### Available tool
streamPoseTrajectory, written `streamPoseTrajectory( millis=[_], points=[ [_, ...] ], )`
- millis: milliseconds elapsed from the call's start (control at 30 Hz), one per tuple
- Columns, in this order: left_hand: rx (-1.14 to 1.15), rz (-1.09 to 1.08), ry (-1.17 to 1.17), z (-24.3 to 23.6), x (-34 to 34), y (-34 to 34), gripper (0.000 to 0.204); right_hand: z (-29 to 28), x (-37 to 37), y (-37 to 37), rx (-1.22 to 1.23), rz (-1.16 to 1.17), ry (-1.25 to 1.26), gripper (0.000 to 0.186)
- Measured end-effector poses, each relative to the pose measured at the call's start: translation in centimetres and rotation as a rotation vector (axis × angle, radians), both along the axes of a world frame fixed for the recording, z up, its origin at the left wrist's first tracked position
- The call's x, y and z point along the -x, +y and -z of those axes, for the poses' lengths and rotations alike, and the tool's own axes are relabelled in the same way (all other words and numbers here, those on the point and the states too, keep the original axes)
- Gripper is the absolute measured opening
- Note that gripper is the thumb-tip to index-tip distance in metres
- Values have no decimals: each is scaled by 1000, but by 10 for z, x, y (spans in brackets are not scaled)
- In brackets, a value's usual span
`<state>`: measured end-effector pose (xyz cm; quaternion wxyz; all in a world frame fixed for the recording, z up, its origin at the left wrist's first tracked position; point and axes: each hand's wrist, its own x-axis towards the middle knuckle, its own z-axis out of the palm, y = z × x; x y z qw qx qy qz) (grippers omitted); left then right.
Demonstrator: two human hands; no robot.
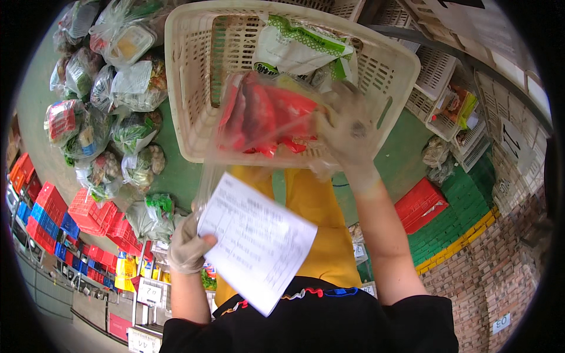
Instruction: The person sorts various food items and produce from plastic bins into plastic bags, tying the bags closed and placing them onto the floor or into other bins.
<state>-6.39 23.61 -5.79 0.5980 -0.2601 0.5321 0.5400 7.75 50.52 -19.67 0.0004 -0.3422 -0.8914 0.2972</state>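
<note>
My left hand (189, 242), in a pale thin glove, grips a printed white paper sheet (259, 241) with the thumb on its edge. A clear plastic bag (207, 183) rises from beside that hand toward the basket. Over the basket's near half, a red package (268, 115) shows through the clear plastic, slightly blurred. At its right end is my gloved right hand (351, 126), smeared by motion, so its grip is unclear. Behind the package, inside the white plastic basket (179, 88), lies a white-and-green printed bag (300, 50).
Several clear bags of vegetables (135, 129) stand on the green floor at the left. Red crates (94, 212) and blue crates are stacked beyond them. To the right are a red box (421, 206) and white baskets (434, 70) on a rack. A brick-patterned surface lies at lower right.
</note>
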Motion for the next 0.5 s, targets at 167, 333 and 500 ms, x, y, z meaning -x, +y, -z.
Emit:
streamPoseTrajectory(
  millis=[167, 333, 500],
  points=[
    [-82, 125, 110, -2, -1, -43, 66, 111, 134, 6, -397, -764, -199, 36],
    [-256, 58, 270, 9, 5, -68, 84, 115, 163, 39, 239, 5, -657, 36],
    [51, -321, 184, 25, 11, -25, 73, 58, 46, 95, -242, -583, 23, 31]
  ],
)
